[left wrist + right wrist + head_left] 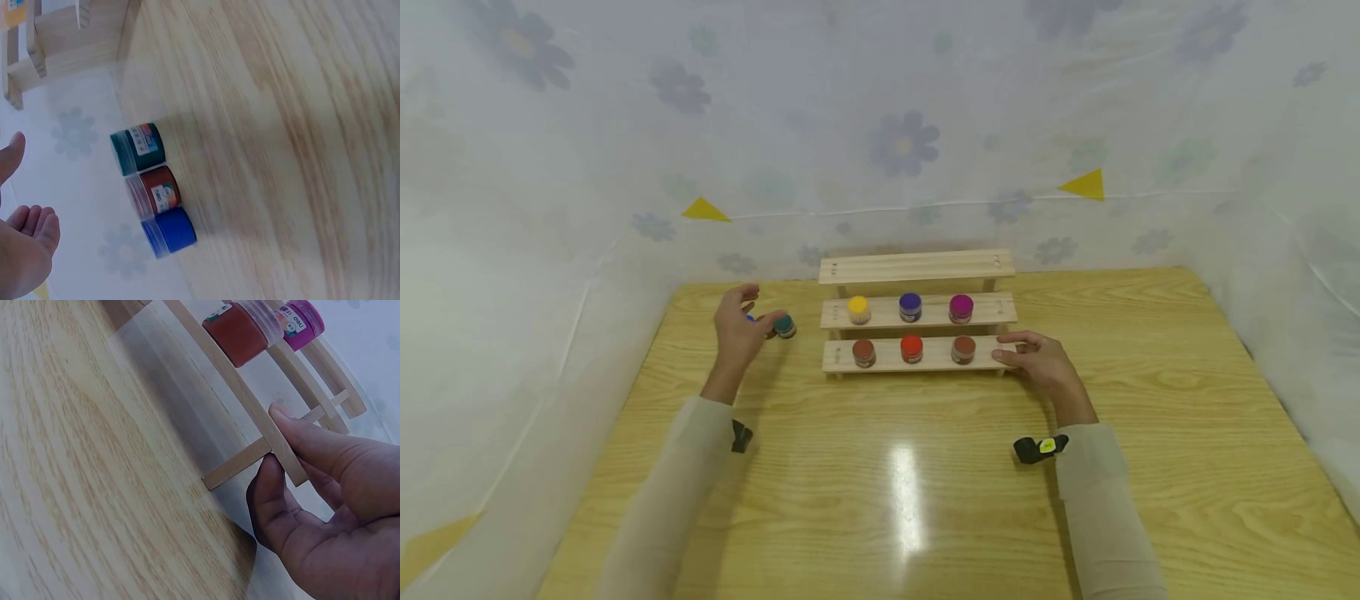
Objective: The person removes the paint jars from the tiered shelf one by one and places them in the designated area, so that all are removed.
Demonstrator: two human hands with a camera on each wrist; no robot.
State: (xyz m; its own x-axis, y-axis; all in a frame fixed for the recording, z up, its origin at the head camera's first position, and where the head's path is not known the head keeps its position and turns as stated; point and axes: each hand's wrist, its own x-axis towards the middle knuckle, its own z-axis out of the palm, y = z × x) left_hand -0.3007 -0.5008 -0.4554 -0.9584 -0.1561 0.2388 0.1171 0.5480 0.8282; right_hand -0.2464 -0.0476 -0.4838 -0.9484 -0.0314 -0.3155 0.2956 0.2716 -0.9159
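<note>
1. The three-tier wooden rack (880,271) is being supported by the wood-grain table (820,483), near the floral sheet (820,100) hanging behind it.
2. The right end of the rack's lowest shelf (888,357) is being pinched by the right hand (1037,362); the thumb is being laid over the board, and the forefinger is being tucked beneath, beside the leg.
3. The left hand (737,329) is being held in the air to the left of the rack, its thumb parted widely from the loosely bent fingers.
4. Near that hand, and apart from it in the left wrist view, a short row of upright paint jars is being formed to the left of the rack: a dark green jar (149,147) nearest the rack, a brown jar (161,194) in the middle, and a blue jar (178,230) farthest from the rack.
5. In the head view, the brown and blue jars are being partly hidden by the left hand, while the rack's side is being faced by the green one.
6. On the rack's middle shelf (883,315), a yellow jar (859,311), a violet-blue jar (911,307) and a magenta jar (961,309) are being carried.
7. On the rack's lowest shelf, a red jar (912,349) is being flanked by a left brown jar (864,353) and a right brown jar (963,350), the latter being nearest the right hand.
8. Behind the rack, yellow triangles (1084,185) are being displayed on the sheet, one to each side.
</note>
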